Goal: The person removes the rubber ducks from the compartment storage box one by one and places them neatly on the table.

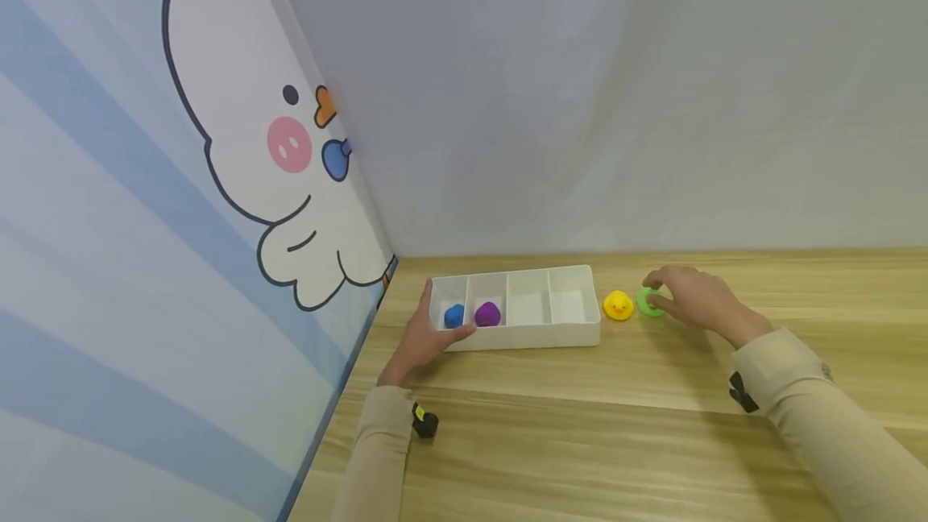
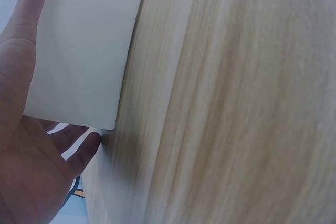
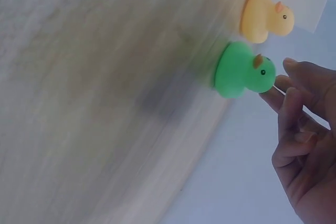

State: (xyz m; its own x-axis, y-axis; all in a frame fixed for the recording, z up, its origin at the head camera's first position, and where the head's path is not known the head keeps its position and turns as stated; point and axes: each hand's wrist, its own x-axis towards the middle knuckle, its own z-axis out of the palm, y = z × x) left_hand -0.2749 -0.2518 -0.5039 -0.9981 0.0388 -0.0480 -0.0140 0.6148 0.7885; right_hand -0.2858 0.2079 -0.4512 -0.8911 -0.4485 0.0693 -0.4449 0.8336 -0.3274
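My left hand (image 1: 424, 338) holds the left end of a white four-section box (image 1: 536, 337), thumb along the front wall and fingers at the end wall. A blue rubber duck (image 1: 453, 316) sits in the leftmost section, and a purple rubber duck (image 1: 488, 314) in the one beside it. Over a green rubber duck (image 3: 239, 71) hovers my right hand (image 1: 696, 296), thumb and fingers parted near the duck's head. Whether a fingertip touches the head is hard to tell. A yellow rubber duck (image 1: 619, 305) stands between the green duck and the box.
The wooden table (image 1: 551, 441) meets a grey wall (image 1: 507, 143) behind the box. On the left is a blue-striped panel (image 1: 130, 264) with a white cartoon figure. Each wrist carries a small black device.
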